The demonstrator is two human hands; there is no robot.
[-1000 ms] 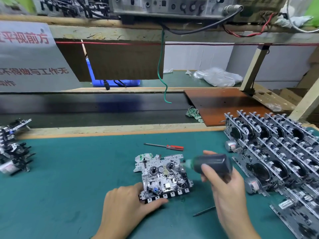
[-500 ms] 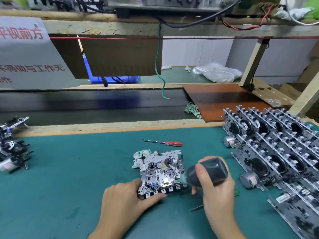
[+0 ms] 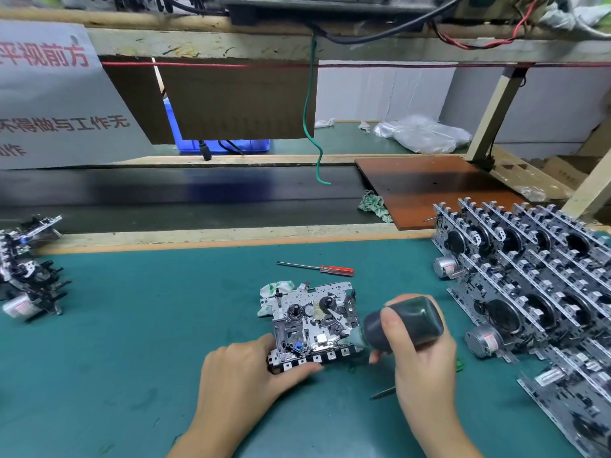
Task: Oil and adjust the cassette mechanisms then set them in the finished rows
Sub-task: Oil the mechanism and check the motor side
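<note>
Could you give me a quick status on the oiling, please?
Left hand steadies the mechanism on the mat. Right hand grips the oil bottle, nozzle at its right edge. Nothing in the way.

A cassette mechanism [image 3: 312,322] lies flat at the centre of the green worktop [image 3: 139,325]. The left hand [image 3: 241,375] holds its near-left corner; the right hand [image 3: 420,361] grips a dark oil bottle [image 3: 405,322], nozzle touching the mechanism's right side. A red-handled screwdriver [image 3: 317,267] lies at 12 o'clock, finished rows [image 3: 535,282] at 3 o'clock.
</note>
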